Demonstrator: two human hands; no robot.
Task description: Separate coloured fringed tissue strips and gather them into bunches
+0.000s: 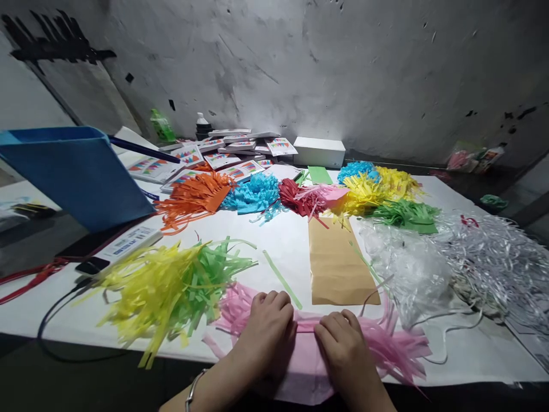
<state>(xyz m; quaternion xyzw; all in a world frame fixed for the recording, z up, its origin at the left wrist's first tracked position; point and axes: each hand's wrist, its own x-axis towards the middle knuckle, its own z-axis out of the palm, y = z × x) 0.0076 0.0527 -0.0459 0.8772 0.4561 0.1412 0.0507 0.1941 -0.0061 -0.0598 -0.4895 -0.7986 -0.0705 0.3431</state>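
Pink tissue paper (306,357) with cut fringe at both sides lies at the table's front edge. My left hand (271,321) grips a folded band across its middle, fingers curled over it. On the same band, to the right, my right hand (343,343) has its fingers bent and pressed down. A short stretch of the pink fold shows between the hands. To the left lies a yellow fringed tissue bundle (148,286), overlapping a green one (214,274). A brown paper sheet (341,263) rests just beyond my right hand.
Orange (199,194), blue (255,193), red (298,197) and yellow (362,194) tassels line the back. Clear plastic (407,272) and silver strips (493,263) lie right. A blue box (77,171), cable (43,326) and stacked printed packets (235,151) stand left and behind.
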